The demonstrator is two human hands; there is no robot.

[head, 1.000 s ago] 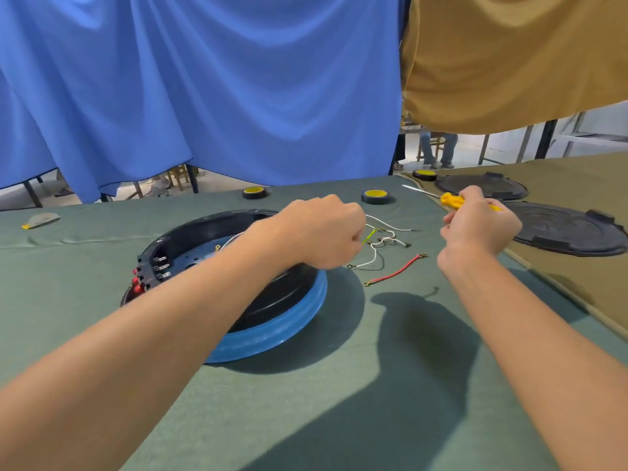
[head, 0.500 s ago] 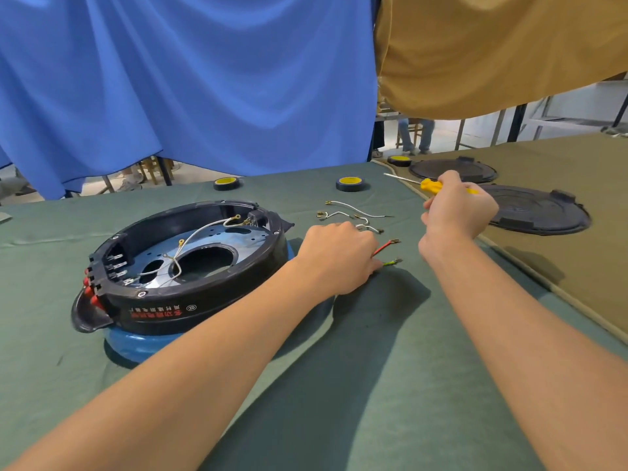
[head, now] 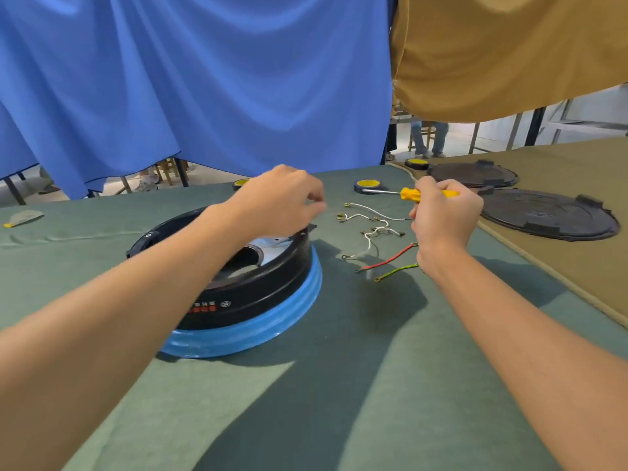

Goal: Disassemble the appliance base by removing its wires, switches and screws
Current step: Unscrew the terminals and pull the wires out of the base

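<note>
My left hand (head: 282,198) hovers over the far rim of the appliance base (head: 258,290), fingers curled; I cannot tell whether they pinch anything. My right hand (head: 441,217), right of the base, grips the screwdriver (head: 409,194). Freed wires (head: 373,229) lie just right of the base. I judge I'm mid wire-stripping; next I must reach inside the rim for another wire or screw.

The appliance base (head: 258,294) sits flat on the cloth in front of me, open side up: a black round shell with a blue band (head: 272,328) round its foot and a shiny metal plate (head: 272,248) inside. Just right of it lie loose white wires (head: 368,210), a red wire (head: 390,260) and a green-yellow wire (head: 397,270). My right hand (head: 441,215) grips the yellow-handled screwdriver (head: 409,194).
</note>
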